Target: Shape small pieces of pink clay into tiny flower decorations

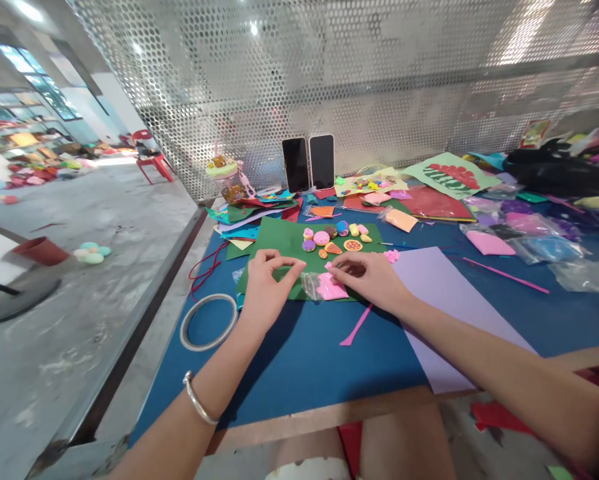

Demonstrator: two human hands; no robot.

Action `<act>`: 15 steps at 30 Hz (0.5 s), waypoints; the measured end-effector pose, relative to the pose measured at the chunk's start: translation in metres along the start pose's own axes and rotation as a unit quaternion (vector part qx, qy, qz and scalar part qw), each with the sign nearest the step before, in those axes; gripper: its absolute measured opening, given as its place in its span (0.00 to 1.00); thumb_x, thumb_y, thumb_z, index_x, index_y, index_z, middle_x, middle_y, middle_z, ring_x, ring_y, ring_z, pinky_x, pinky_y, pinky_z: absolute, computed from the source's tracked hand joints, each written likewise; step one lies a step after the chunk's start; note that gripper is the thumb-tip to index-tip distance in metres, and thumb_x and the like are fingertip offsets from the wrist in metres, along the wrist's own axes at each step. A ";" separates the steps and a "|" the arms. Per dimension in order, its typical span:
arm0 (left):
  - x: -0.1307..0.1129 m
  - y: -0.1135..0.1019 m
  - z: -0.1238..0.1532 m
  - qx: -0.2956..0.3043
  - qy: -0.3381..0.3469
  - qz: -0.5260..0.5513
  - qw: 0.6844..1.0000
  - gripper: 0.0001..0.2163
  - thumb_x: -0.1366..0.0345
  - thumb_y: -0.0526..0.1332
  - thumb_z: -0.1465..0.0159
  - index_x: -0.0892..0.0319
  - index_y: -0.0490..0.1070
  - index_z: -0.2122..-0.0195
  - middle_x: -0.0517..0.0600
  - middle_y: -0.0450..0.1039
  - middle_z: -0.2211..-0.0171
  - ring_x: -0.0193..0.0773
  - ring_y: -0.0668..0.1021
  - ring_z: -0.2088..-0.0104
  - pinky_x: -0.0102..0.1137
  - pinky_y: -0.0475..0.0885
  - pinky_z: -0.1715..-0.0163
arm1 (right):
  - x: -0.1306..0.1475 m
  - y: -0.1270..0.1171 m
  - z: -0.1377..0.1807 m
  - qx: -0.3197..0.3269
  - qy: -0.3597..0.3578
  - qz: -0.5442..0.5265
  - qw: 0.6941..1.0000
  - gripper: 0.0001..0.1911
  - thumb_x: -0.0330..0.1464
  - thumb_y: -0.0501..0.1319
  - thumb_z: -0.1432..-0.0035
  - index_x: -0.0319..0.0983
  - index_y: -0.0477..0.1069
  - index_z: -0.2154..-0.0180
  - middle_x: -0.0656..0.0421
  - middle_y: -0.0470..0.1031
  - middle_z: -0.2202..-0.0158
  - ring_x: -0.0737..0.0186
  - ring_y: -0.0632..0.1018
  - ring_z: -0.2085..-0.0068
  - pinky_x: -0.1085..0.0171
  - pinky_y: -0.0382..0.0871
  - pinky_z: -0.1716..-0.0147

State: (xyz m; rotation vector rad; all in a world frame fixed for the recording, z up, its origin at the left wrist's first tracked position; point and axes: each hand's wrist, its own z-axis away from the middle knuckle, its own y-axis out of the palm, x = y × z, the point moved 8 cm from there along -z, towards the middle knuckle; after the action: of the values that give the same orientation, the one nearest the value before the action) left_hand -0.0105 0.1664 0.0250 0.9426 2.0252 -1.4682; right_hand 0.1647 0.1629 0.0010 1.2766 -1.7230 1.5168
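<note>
Between my hands lies a small clear bag of pink clay (332,287), on a green sheet of paper (274,240). My left hand (269,287) is closed, thumb and forefinger pinched together just above the bag's clear end; whatever they hold is too small to make out. Over the bag's right side my right hand (372,277) pinches a bit of pink clay (328,266). Behind the hands, several small clay food shapes sit on the green sheet, among them a pizza (353,245) and a pink doughnut (321,238). A pink modelling tool (354,327) lies partly under my right hand.
A tape roll (184,327) lies by the table's left edge, near red string (204,270). Purple paper (449,313) is under my right forearm. Two phones (322,162) lean against the perforated metal panel (379,80), beside a lidded cup (228,180). Clay bags (489,241) crowd the right.
</note>
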 end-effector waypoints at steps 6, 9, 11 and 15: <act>-0.007 0.010 0.012 0.026 -0.031 0.190 0.981 0.10 0.60 0.59 0.40 0.53 0.79 0.63 0.47 0.61 0.67 0.37 0.70 0.61 0.31 0.63 0.58 | 0.014 -0.008 0.005 -0.045 -0.065 -0.058 0.995 0.06 0.36 0.63 0.45 0.40 0.74 0.68 0.59 0.79 0.70 0.61 0.81 0.72 0.65 0.75 0.69; -0.007 0.015 0.016 0.039 -0.053 0.244 0.967 0.08 0.60 0.61 0.42 0.52 0.79 0.64 0.48 0.65 0.64 0.37 0.70 0.59 0.29 0.63 0.60 | 0.021 -0.009 0.008 -0.046 -0.095 -0.065 0.992 0.05 0.35 0.63 0.45 0.40 0.74 0.69 0.59 0.79 0.70 0.62 0.80 0.72 0.65 0.75 0.70; -0.006 0.018 0.017 0.051 -0.068 0.274 0.958 0.08 0.59 0.62 0.43 0.52 0.78 0.64 0.48 0.67 0.61 0.37 0.70 0.57 0.29 0.62 0.59 | 0.024 -0.009 0.010 -0.040 -0.101 -0.081 0.991 0.05 0.35 0.63 0.46 0.40 0.74 0.69 0.59 0.79 0.71 0.62 0.80 0.72 0.65 0.75 0.70; -0.006 0.022 0.018 0.068 -0.073 0.319 0.942 0.09 0.57 0.63 0.43 0.53 0.77 0.64 0.48 0.71 0.60 0.38 0.71 0.58 0.29 0.62 0.61 | 0.024 -0.005 0.011 -0.019 -0.088 -0.163 0.982 0.05 0.35 0.65 0.47 0.40 0.73 0.70 0.60 0.78 0.72 0.63 0.80 0.73 0.66 0.75 0.71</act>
State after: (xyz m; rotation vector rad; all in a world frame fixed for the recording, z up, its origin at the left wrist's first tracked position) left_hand 0.0099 0.1521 0.0101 1.3419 1.3328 -1.2661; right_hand 0.1614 0.1450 0.0208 1.6230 -1.5424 1.2070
